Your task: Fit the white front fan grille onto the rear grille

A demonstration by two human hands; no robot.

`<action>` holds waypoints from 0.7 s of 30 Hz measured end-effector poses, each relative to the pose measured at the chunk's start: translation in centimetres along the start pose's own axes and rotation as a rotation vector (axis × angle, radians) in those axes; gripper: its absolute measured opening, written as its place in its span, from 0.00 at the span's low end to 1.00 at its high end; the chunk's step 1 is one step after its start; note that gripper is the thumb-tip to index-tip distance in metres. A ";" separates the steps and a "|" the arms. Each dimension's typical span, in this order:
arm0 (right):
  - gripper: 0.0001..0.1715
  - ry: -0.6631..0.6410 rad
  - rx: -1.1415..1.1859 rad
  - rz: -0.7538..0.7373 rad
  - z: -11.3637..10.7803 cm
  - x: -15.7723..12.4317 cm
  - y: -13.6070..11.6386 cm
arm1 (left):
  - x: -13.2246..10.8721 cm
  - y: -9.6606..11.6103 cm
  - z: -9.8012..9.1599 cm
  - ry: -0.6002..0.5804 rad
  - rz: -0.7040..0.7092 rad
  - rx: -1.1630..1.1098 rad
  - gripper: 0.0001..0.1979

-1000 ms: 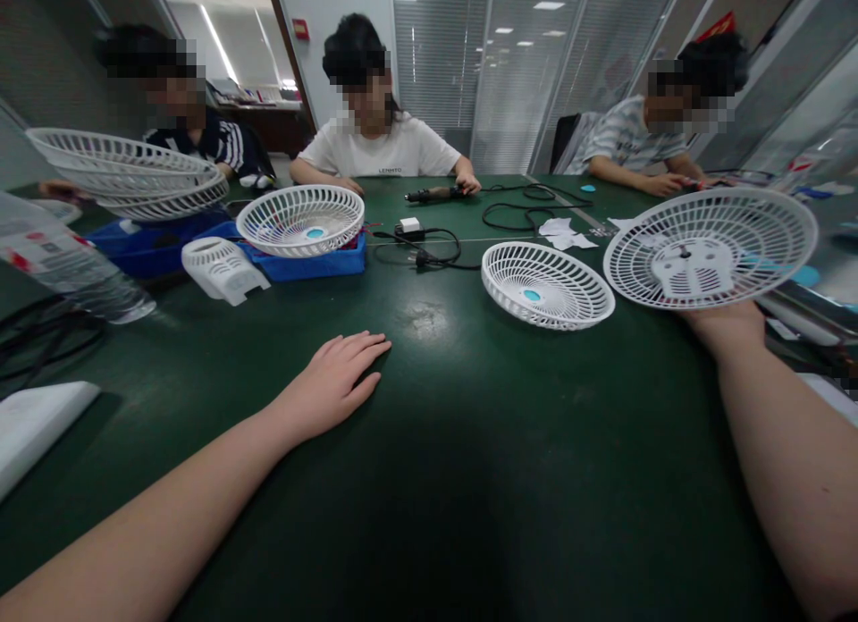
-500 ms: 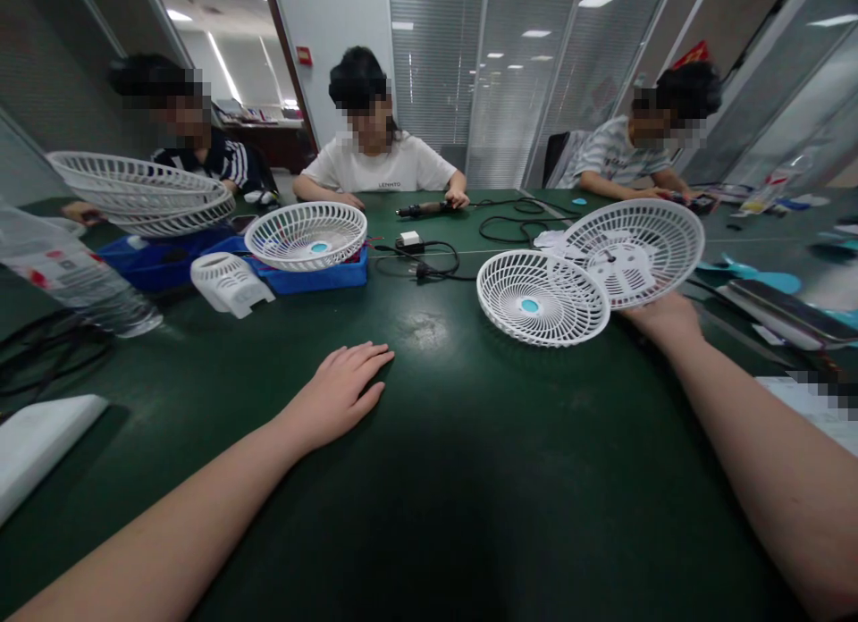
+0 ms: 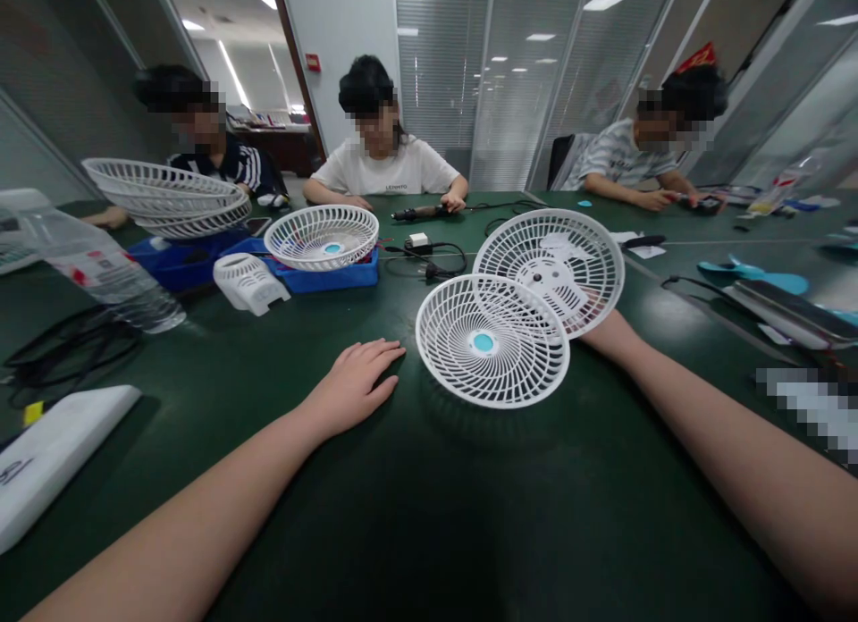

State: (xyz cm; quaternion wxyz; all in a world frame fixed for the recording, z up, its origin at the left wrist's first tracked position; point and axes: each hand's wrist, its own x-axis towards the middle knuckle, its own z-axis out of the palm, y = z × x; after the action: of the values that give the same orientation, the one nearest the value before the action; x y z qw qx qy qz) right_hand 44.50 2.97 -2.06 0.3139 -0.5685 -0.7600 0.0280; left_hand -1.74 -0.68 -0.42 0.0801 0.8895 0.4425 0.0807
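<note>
My left hand [image 3: 357, 379] lies flat on the green table [image 3: 402, 497], palm down with its fingers stretched out. On the right, my right hand [image 3: 609, 329] holds a white fan grille [image 3: 550, 282] from behind and below; most of its fingers are hidden by the mesh. In front of that grille and overlapping it is a second white fan grille [image 3: 492, 358] with a blue round centre, tilted toward me. Whether the two grilles are joined, I cannot tell. The front grille hangs just right of my left hand's fingertips.
Further left stand a grille [image 3: 322, 238] on a blue bin [image 3: 328, 278], a white plastic housing [image 3: 249, 284], stacked grilles [image 3: 167, 197], and a water bottle [image 3: 107, 264]. An electric screwdriver [image 3: 422, 213] lies under a co-worker's hand. Two other people sit across the table.
My right hand has brought both grilles to the left and nearer to me. My left hand stays flat on the table. The view has shifted slightly.
</note>
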 end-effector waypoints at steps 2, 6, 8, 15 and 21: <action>0.37 -0.021 0.038 -0.091 0.6 0.0 -1.5 | 0.0 -0.1 0.1 0.004 0.005 -0.002 0.24; 0.29 -0.057 0.089 -0.286 1.8 -0.2 -4.8 | 0.1 -0.5 0.4 0.010 0.043 -0.009 0.25; 0.25 -0.074 0.103 -0.382 2.4 -0.4 -6.5 | 0.2 -0.8 0.6 0.008 0.042 -0.004 0.26; 0.23 -0.097 0.118 -0.524 3.5 -1.2 -10.3 | -0.1 -0.7 0.3 -0.026 0.051 0.012 0.25; 0.29 -0.083 0.072 -0.450 4.0 -1.5 -9.6 | 0.3 -0.1 -0.2 0.076 -0.024 -0.378 0.22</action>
State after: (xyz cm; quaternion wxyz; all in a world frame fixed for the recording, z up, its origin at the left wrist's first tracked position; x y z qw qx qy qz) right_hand 34.55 -0.48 -2.09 0.3006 -0.3716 -0.8783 0.0079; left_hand -1.69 -0.41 -0.22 0.2299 0.8495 0.4328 0.1951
